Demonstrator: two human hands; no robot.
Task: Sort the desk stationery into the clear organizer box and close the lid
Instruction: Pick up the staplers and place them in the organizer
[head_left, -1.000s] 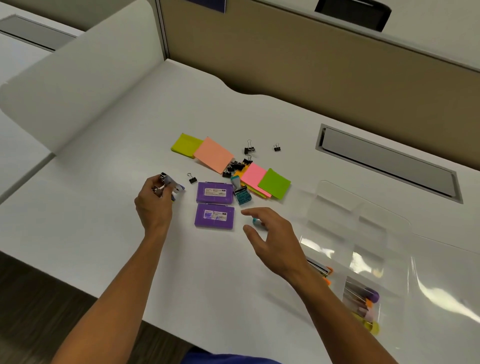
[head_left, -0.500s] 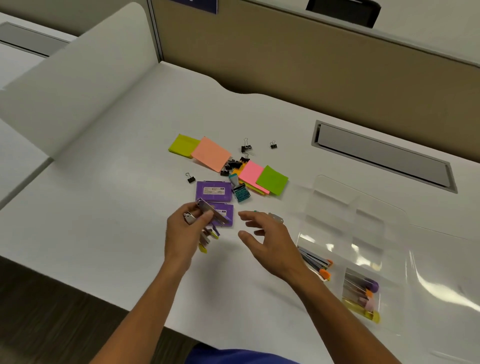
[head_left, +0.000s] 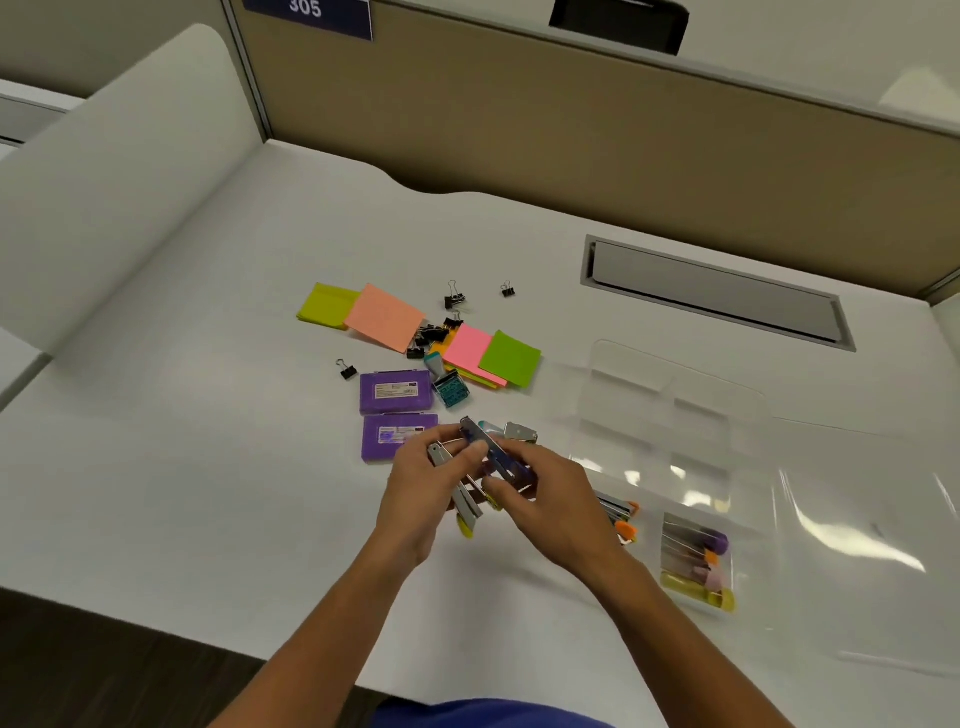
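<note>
1. My left hand (head_left: 423, 486) grips a small bundle of mini staplers (head_left: 465, 499), fingers curled round them; silver bodies, one yellow end poking out below my palm.
2. My right hand (head_left: 545, 499) meets the left over the desk (head_left: 182, 493), thumb and fingers pinching the blue-and-silver stapler (head_left: 493, 452) at the top of the bundle. That stapler lies tilted, its upper end pointing away from me and to the left.
3. Another small silver stapler (head_left: 521, 432) lies on the desk just beyond my fingers.
4. Clear organizer box (head_left: 670, 452) sits to my right, lid (head_left: 872, 545) swung open and lying flat on its far right side. Near compartments hold coloured items: orange-tipped ones (head_left: 621, 517) by my right wrist, a purple, pink and yellow cluster (head_left: 698, 561) further right. The far compartments I cannot read through the glare.
5. Two purple cases (head_left: 396, 391) lie side by side just beyond my left hand, the near one partly behind my fingers.
6. A teal stamp (head_left: 449, 384) lies beside the far purple case.
7. Sticky-note pads (head_left: 384, 317) fan out behind: yellow-green, salmon, pink, green, with orange under the pink.
8. Black binder clips (head_left: 434, 332) are heaped between the salmon and pink pads; single clips are scattered round about.
</note>
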